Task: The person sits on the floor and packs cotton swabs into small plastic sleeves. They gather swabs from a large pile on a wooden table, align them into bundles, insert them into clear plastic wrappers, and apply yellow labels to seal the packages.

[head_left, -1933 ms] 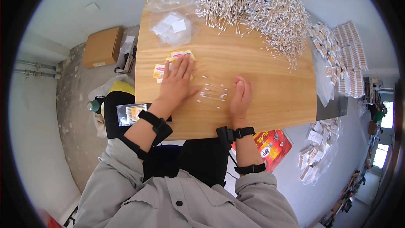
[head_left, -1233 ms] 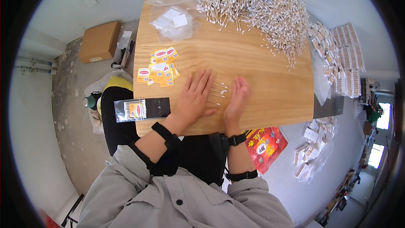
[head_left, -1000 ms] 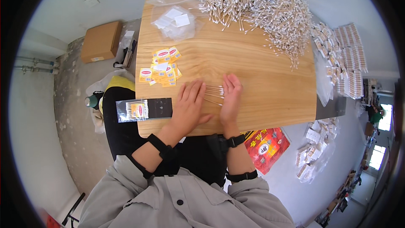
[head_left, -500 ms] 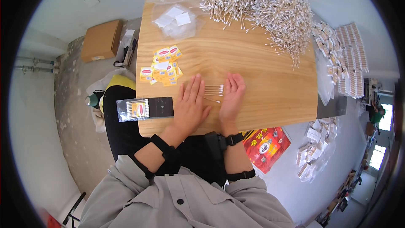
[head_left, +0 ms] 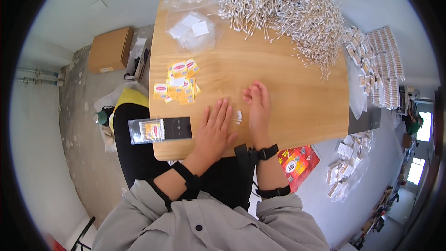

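Note:
A small row of cotton swabs (head_left: 237, 117) lies on the wooden table (head_left: 297, 97) between my two hands. Only their white tips and a little of the sticks show. My left hand (head_left: 213, 130) lies flat, palm down, its fingers stretched beside the swabs and hiding the rest of them. Just right of the tips, my right hand (head_left: 259, 111) rests on its side. Its fingers are loosely bent and partly apart, with nothing visible in them. Left of my left hand, a clear-and-black packet (head_left: 178, 128) holds a row of swabs (head_left: 152, 130) with a yellow label.
Yellow printed cards (head_left: 183, 83) lie in a loose pile at the left. Behind them is a plastic bag (head_left: 193, 30) with white cards. A big heap of swabs (head_left: 283, 4) covers the far right. Packed swab bundles (head_left: 385, 60) stand beyond the right edge.
The left hand has slid slightly nearer and rightward, covering more of the sticks. The swabs lie nearer to me, and the stray one no longer shows apart. The right hand's fingers have curled more.

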`<action>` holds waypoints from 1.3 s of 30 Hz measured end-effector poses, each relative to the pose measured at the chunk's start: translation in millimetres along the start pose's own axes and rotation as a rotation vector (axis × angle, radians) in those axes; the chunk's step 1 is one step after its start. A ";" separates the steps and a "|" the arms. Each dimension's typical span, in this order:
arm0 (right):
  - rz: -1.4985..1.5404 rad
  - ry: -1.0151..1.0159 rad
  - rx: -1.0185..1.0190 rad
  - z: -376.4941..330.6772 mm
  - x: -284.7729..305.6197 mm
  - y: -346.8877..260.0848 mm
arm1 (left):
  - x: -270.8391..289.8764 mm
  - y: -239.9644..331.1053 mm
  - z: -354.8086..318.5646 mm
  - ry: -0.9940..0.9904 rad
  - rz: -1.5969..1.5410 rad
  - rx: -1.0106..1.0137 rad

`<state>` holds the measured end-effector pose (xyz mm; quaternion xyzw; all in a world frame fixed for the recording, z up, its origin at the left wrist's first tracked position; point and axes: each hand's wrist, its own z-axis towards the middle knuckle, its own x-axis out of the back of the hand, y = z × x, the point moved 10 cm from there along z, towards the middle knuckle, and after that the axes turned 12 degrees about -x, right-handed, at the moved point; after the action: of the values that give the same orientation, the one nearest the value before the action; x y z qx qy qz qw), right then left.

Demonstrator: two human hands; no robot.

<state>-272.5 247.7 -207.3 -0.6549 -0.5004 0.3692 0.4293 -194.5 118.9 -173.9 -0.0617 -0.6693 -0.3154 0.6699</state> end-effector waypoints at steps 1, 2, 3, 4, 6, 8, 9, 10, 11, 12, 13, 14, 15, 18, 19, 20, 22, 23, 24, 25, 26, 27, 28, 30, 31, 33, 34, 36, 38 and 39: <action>-0.117 0.013 0.053 17.3 -1.0 -5.5 | 0.6 1.3 -0.2 -0.009 0.001 0.002; -0.232 0.019 0.098 32.9 -8.0 -10.3 | 0.8 0.9 -1.2 -0.013 0.006 0.000; -0.303 0.050 0.161 46.5 -13.6 -23.1 | 0.0 1.2 -0.4 -0.015 0.006 -0.009; -0.374 0.082 0.224 61.6 -21.1 -37.1 | -0.9 1.4 0.3 -0.017 0.006 -0.017; -0.522 0.153 0.312 85.3 -42.8 -62.0 | -0.7 0.3 -0.5 0.014 -0.034 -0.023; -0.682 0.253 0.364 103.8 -62.7 -84.4 | -0.1 -0.4 -1.3 0.032 -0.059 -0.024; -0.753 0.333 0.428 112.1 -67.2 -93.2 | -0.3 0.4 -0.7 0.034 -0.066 -0.026; -0.823 0.414 0.492 118.5 -71.4 -101.7 | -0.5 0.9 0.2 0.037 -0.074 -0.028; -0.895 0.493 0.552 121.7 -76.2 -108.0 | -1.1 1.0 -0.6 0.033 -0.076 -0.029; -0.909 0.469 0.530 131.4 -79.5 -107.5 | -0.2 1.0 -0.3 0.038 -0.075 -0.032; -0.923 0.447 0.508 140.5 -80.2 -107.8 | 1.4 1.0 0.7 0.042 -0.074 -0.035; -0.941 0.420 0.483 147.5 -79.7 -104.9 | 2.0 1.5 -0.1 0.044 -0.079 -0.035; -0.941 0.432 0.457 152.9 -76.6 -103.1 | 2.8 0.8 -0.5 0.049 -0.081 -0.036; -0.937 0.449 0.403 161.6 -60.2 -95.6 | 3.6 0.3 -0.6 0.064 -0.087 -0.034; -0.927 0.442 0.398 161.2 -50.8 -93.3 | 3.2 0.2 -0.8 0.066 -0.082 -0.032; -0.916 0.437 0.393 159.1 -40.7 -90.9 | 2.9 0.4 -1.7 0.066 -0.078 -0.032; -0.913 0.394 0.401 145.7 -25.0 -86.7 | 3.8 0.1 -2.8 0.084 -0.080 -0.036; -0.911 0.374 0.405 136.1 -16.6 -84.4 | 4.3 0.1 -3.1 0.093 -0.081 -0.040; -0.913 0.355 0.429 126.9 -7.6 -81.7 | 4.6 0.2 -2.7 0.093 -0.082 -0.041; -0.915 0.337 0.453 115.9 1.3 -77.9 | 4.9 0.5 -2.6 0.092 -0.084 -0.042; -0.916 0.319 0.477 102.9 7.2 -75.5 | 5.4 1.1 -2.4 0.091 -0.084 -0.043; -0.912 0.322 0.464 89.0 12.2 -72.9 | 5.2 1.0 -2.4 0.093 -0.082 -0.045; -0.909 0.325 0.451 74.0 16.9 -70.1 | 4.2 1.0 -2.6 0.094 -0.079 -0.046; -0.883 0.315 0.457 46.2 22.9 -64.3 | 4.5 1.7 -3.5 0.095 -0.067 -0.051; -0.864 0.301 0.476 35.0 25.9 -58.5 | 4.3 2.5 -3.6 0.095 -0.061 -0.054; -0.814 0.246 0.444 16.9 25.9 -49.4 | 3.9 1.7 -4.4 0.095 -0.048 -0.054; -0.784 0.207 0.393 9.7 24.5 -44.4 | 3.6 1.2 -4.6 0.094 -0.042 -0.054; -0.774 0.137 0.422 -0.7 20.3 -42.4 | 3.6 1.6 -4.6 0.098 -0.037 -0.056; -0.815 0.071 0.581 -12.5 10.6 -46.9 | 3.9 2.2 -5.1 0.107 -0.041 -0.054; -0.813 0.054 0.565 -12.7 9.6 -47.2 | 3.9 2.4 -5.5 0.110 -0.039 -0.052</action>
<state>-274.7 260.8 -159.3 -0.2742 -0.5844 0.2762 0.7120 -189.0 116.7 -170.0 -0.0487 -0.6240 -0.3487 0.6976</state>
